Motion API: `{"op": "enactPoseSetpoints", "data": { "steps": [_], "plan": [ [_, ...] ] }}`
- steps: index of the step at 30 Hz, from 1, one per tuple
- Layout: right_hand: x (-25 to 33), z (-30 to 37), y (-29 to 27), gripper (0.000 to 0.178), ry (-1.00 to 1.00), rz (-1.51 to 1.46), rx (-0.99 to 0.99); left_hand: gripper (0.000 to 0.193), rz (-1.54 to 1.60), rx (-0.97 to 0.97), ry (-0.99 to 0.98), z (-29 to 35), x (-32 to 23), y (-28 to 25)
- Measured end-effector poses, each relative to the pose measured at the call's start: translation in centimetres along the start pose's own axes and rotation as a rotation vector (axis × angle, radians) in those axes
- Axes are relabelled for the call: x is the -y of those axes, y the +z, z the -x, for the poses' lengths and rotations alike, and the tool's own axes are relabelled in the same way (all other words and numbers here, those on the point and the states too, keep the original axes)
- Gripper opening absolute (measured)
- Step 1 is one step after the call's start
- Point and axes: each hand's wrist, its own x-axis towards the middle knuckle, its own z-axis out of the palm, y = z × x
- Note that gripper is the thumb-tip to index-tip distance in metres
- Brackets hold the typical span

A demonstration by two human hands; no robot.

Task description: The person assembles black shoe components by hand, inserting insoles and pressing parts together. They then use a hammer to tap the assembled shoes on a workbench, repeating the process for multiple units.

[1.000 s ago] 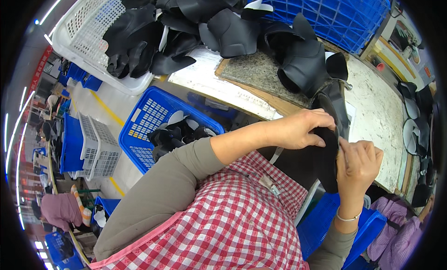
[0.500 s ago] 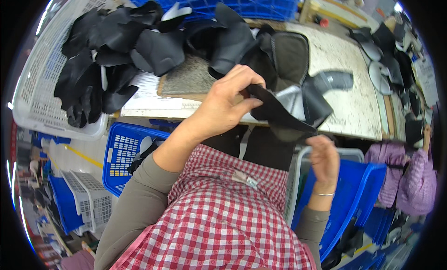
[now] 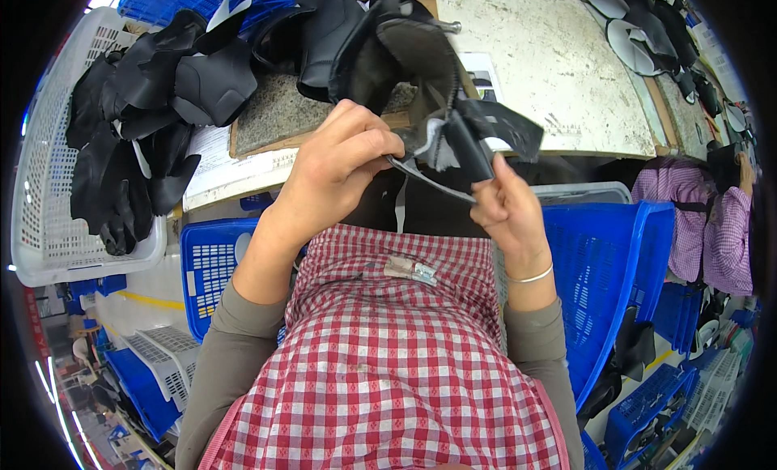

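Note:
A black leather boot upper (image 3: 421,53), with a dark brown lining and a zipper along its edge, hangs over the table's near edge. My left hand (image 3: 340,158) pinches its lower rim on the left, thumb against fingers. On the right, my right hand (image 3: 510,207) closes on the same upper's edge near a folded black flap (image 3: 506,128). A strip of grey edge runs between the two hands, and some white lining shows above it. Part of the upper is hidden behind my left fingers.
Black leather pieces (image 3: 214,89) lie heaped at the left, spilling over a white plastic basket (image 3: 48,170). A grey board (image 3: 275,114) rests on the white worktable (image 3: 550,57). Blue crates (image 3: 599,284) stand by my right arm. At the far right is a person in a checked sleeve (image 3: 732,235).
My right hand has risen and moved left to grip the upper's edge. My left hand has shifted left and down with the rim. The whole view has also shifted.

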Motion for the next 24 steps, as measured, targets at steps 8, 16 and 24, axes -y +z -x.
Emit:
{"op": "enactPoseSetpoints", "data": {
  "steps": [8,16,24],
  "plan": [
    [1.6,-1.4,2.8,0.037,-0.592,0.357,0.062,0.027,0.114,-0.080,-0.114,-0.1,-0.2,0.2],
    [5.2,-0.9,7.9,0.044,-0.442,1.137,0.210,0.024,0.067,-0.027,-0.103,-0.5,-0.8,1.0],
    [3.7,-3.6,6.0,0.040,-1.068,1.974,0.368,0.029,-0.044,-0.099,0.068,0.4,0.0,1.6]
  ]
}}
